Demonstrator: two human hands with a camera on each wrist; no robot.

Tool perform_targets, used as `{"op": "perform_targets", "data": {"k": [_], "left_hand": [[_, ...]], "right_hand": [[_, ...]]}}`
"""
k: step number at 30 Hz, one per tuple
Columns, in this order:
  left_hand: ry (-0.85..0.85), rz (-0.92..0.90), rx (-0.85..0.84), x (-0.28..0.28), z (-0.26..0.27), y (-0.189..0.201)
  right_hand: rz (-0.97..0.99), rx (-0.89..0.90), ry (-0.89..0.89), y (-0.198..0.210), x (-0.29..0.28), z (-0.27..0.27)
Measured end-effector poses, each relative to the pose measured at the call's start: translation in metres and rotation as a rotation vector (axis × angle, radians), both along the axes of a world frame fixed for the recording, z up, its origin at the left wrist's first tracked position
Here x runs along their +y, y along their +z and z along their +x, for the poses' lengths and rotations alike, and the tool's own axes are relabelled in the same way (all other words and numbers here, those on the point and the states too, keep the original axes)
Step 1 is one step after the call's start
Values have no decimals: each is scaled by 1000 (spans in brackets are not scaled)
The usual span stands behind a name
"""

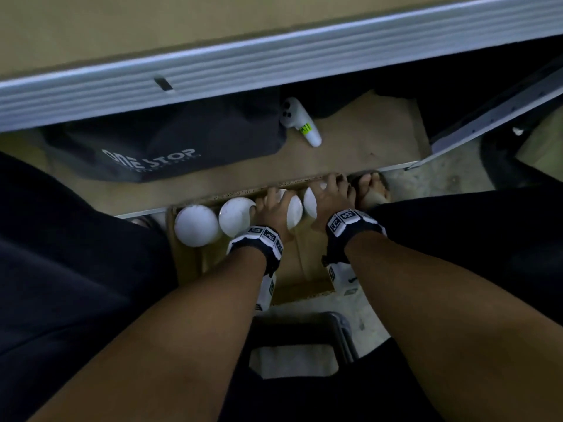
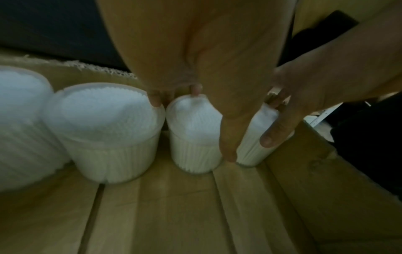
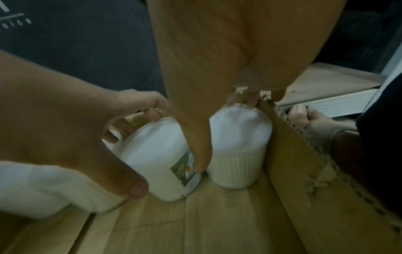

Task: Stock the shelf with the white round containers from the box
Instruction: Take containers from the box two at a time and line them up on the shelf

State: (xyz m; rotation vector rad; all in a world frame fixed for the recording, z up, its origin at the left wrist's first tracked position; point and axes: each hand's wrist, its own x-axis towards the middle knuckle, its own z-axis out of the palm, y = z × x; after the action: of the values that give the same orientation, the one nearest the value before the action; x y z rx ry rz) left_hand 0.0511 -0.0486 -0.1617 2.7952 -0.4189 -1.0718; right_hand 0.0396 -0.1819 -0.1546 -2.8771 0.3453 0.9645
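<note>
An open cardboard box (image 1: 304,269) sits on the floor with a row of white round containers along its far wall. My left hand (image 1: 274,205) grips the third container (image 1: 294,211) from above, thumb on the near side and fingers on the far side. In the left wrist view that container (image 2: 193,137) stands upright under my left hand (image 2: 212,123). My right hand (image 1: 332,193) grips the rightmost container (image 1: 310,202), which stands against the box's right wall. In the right wrist view my right hand (image 3: 223,134) straddles this ribbed container (image 3: 239,154). Two more containers (image 1: 196,225) (image 1: 236,216) stand untouched at the left.
The low shelf board (image 1: 365,138) lies just beyond the box, under a metal rail (image 1: 274,65). On it rest a black bag (image 1: 164,144) and a white handheld device (image 1: 300,121). A sandalled foot (image 1: 371,187) is right of the box. A stool (image 1: 304,330) stands below.
</note>
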Motion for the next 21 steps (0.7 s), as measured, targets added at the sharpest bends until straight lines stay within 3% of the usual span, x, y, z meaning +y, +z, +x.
{"op": "perform_targets", "data": {"k": [6, 12, 21], "left_hand": [[-36, 50, -46, 0, -1, -6], [16, -15, -28, 3, -1, 0], [37, -102, 38, 10, 14, 60]], "right_hand": [[-13, -72, -29, -9, 4, -2], [-7, -45, -15, 4, 7, -2], [94, -27, -46, 81, -4, -6]]}}
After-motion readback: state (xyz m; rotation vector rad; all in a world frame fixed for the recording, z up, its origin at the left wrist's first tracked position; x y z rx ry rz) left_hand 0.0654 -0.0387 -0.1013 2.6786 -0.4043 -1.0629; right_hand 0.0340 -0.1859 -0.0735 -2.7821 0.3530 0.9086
